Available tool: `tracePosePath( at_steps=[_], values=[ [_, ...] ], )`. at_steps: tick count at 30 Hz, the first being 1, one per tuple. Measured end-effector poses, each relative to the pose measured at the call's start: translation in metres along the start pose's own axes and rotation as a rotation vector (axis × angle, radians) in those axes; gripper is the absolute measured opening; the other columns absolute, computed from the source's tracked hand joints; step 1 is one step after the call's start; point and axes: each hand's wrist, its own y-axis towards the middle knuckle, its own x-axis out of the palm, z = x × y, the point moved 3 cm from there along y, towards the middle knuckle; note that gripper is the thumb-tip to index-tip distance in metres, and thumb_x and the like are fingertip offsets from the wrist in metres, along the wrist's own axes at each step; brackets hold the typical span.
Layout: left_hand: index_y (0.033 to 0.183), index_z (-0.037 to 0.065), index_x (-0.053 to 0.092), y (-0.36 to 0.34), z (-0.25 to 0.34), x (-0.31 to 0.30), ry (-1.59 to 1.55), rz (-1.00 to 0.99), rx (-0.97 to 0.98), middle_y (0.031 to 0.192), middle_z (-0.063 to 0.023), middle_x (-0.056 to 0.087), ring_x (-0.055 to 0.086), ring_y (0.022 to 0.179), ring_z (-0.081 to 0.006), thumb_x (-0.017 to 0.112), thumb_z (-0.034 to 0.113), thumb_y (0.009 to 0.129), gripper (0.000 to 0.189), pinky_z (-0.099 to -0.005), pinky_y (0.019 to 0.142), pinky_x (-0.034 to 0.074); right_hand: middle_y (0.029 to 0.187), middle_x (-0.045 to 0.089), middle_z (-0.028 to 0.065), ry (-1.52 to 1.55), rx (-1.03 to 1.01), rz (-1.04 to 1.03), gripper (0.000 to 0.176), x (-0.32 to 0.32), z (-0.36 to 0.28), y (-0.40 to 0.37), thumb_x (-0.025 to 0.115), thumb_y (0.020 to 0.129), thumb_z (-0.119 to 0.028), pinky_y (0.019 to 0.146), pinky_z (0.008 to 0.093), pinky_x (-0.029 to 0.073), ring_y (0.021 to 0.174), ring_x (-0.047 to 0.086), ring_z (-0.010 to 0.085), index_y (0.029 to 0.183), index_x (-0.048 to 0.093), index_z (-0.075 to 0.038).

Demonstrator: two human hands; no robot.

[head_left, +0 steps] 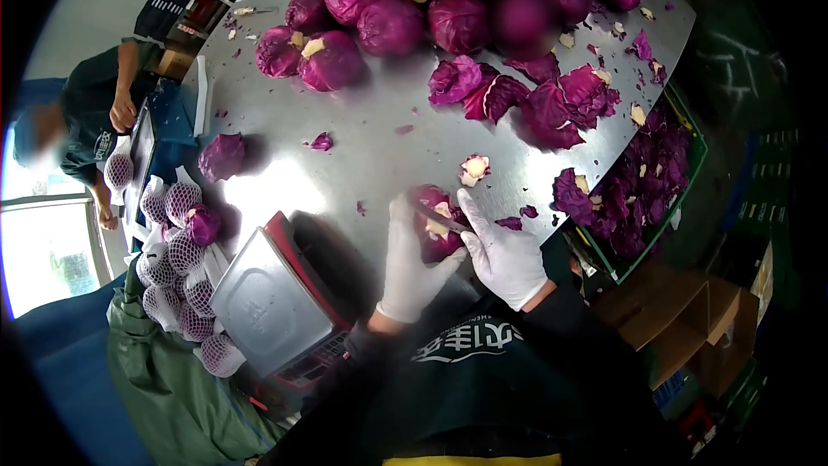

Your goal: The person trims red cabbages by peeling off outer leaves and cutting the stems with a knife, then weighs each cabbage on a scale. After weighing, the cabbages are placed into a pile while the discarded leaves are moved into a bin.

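In the head view a red cabbage (440,247) sits close to my body at the table's near side, its pale stem end facing up. My left hand (409,261), in a white glove, is wrapped around its left side. My right hand (507,261), also gloved, grips a knife (445,221) whose blade lies across the stem end. The knife's handle is mostly hidden in my fingers. A sliced-off stem piece (473,170) lies just beyond the cabbage, and small purple leaf scraps are to the right.
Whole cabbages (391,24) are heaped at the far side, with loose leaves (552,108) nearer. A scale (276,302) stands left, beside net-wrapped cabbages (185,255). A green-rimmed crate (642,181) of leaves and cardboard boxes (660,306) are right. A co-worker (99,112) handles a netted cabbage.
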Motion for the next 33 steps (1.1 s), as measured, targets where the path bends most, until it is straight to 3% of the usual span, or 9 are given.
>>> tracePosePath(
  at_steps=[13,19,21,24,26,27,28,32,33],
  values=[
    [0.134,-0.002,0.039,0.013,0.027,0.003,0.057,0.097,0.02,0.118,-0.0186,0.05,0.054,0.109,-0.0359,0.083,0.009,0.069,0.079,-0.0424,0.094,0.045,0.069,0.061,0.0072,0.002,0.057,0.12,0.052,0.018,-0.002,0.018,0.059,0.094,-0.027,0.052,0.0393,0.05,0.059,0.064,0.0261,0.145,0.05,-0.019],
    [0.134,-0.003,0.04,0.012,0.02,0.006,0.106,0.169,0.079,0.118,-0.0194,0.05,0.054,0.11,-0.0373,0.082,0.01,0.07,0.078,-0.0424,0.094,0.045,0.073,0.065,0.0102,0.104,0.174,0.151,0.042,0.026,0.0,0.019,0.054,0.098,-0.029,0.053,0.0422,0.05,0.061,0.066,0.0305,0.14,0.055,-0.023],
    [0.14,-0.006,0.037,0.013,0.017,0.007,0.144,0.112,0.009,0.132,-0.0246,0.049,0.053,0.121,-0.038,0.08,0.012,0.075,0.08,-0.041,0.101,0.044,0.076,0.068,0.0117,0.146,0.208,0.147,0.039,0.027,0.003,0.021,0.051,0.1,-0.03,0.054,0.0452,0.051,0.064,0.067,0.0337,0.137,0.057,-0.024],
    [0.143,-0.008,0.035,0.015,0.02,0.007,0.159,0.037,-0.056,0.14,-0.0275,0.046,0.05,0.129,-0.039,0.079,0.015,0.075,0.084,-0.0406,0.106,0.042,0.083,0.071,0.0116,0.153,0.241,0.118,0.038,0.023,0.005,0.025,0.046,0.101,-0.033,0.061,0.0494,0.052,0.069,0.067,0.0387,0.135,0.058,-0.021],
    [0.144,-0.008,0.031,0.01,0.035,0.01,0.126,-0.043,-0.078,0.144,-0.028,0.04,0.042,0.136,-0.0406,0.083,0.018,0.071,0.093,-0.0413,0.111,0.037,0.094,0.072,0.015,0.165,0.518,-0.078,0.042,0.036,0.038,0.041,0.038,0.103,-0.037,0.075,0.0511,0.053,0.082,0.067,0.0419,0.132,0.059,-0.015],
    [0.145,-0.009,0.029,-0.008,0.032,0.018,0.24,0.003,-0.007,0.145,-0.0283,0.038,0.039,0.138,-0.0412,0.084,0.02,0.071,0.097,-0.0413,0.113,0.035,0.105,0.07,0.0201,0.482,0.587,-0.001,0.048,0.049,0.067,0.044,0.031,0.105,-0.04,0.087,0.0509,0.051,0.095,0.066,0.0429,0.13,0.059,-0.01],
    [0.146,-0.009,0.028,-0.01,0.032,0.019,0.362,0.058,0.076,0.147,-0.0286,0.036,0.036,0.14,-0.0418,0.085,0.021,0.07,0.1,-0.0413,0.115,0.033,0.113,0.067,0.0226,0.501,0.652,-0.155,0.053,0.034,0.057,0.048,0.03,0.105,-0.045,0.092,0.0506,0.049,0.102,0.064,0.0429,0.128,0.061,-0.008],
    [0.15,-0.007,0.025,-0.007,0.017,0.002,0.09,0.005,-0.058,0.151,-0.0275,0.036,0.039,0.141,-0.0351,0.085,0.016,0.073,0.1,-0.0402,0.115,0.034,0.083,0.069,0.0231,0.161,0.442,-0.137,0.048,0.008,0.01,0.053,0.045,0.099,-0.053,0.076,0.0518,0.051,0.082,0.067,0.0414,0.126,0.065,-0.017],
    [0.151,-0.007,0.024,-0.009,0.008,-0.003,0.094,-0.001,-0.007,0.151,-0.0267,0.037,0.042,0.14,-0.0349,0.086,0.017,0.073,0.103,-0.039,0.114,0.035,0.085,0.07,0.0209,0.173,0.432,-0.067,0.052,0.021,0.022,0.056,0.048,0.097,-0.056,0.076,0.0485,0.052,0.085,0.068,0.0397,0.124,0.066,-0.016]
  ],
)
